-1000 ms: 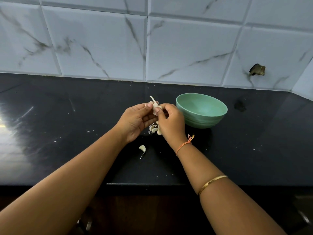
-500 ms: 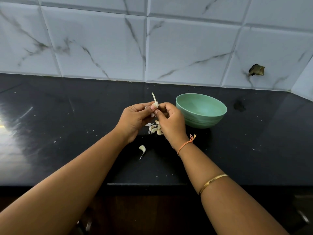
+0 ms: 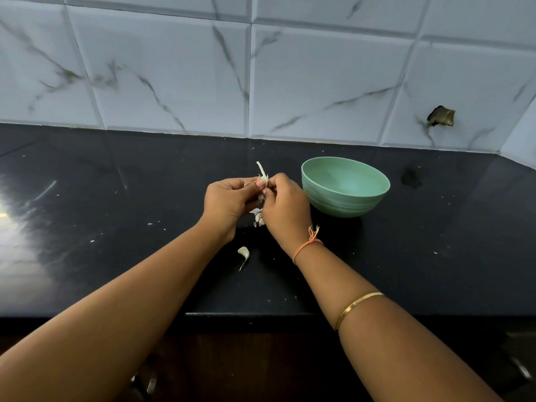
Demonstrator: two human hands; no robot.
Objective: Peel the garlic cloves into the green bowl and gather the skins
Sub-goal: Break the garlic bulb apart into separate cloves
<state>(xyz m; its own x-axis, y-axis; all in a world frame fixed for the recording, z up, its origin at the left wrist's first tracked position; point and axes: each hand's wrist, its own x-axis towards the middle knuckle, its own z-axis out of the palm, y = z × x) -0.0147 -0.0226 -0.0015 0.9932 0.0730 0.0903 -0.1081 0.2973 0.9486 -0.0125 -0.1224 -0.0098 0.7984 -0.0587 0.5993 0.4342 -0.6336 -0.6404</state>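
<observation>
Black stone bench runs across my view, dusted with pale flecks. From the left, my left hand is pinched on the garlic clove, thumb and forefinger clamped on its body just left of the bowl, at about 12 o'clock from my wrists. A thin papery stem tip sticks up from it. My right hand meets it from the other side, fingertips nipped on the same clove, seemingly at the skin. I judge the clove light, firm and a little slick once bared; the skin is brittle and tears, so hold the body and pull from the tip. Below the hands lies a small heap of skins, and a loose clove at 6 o'clock. At 3 o'clock sits the green bowl, which looks empty.
</observation>
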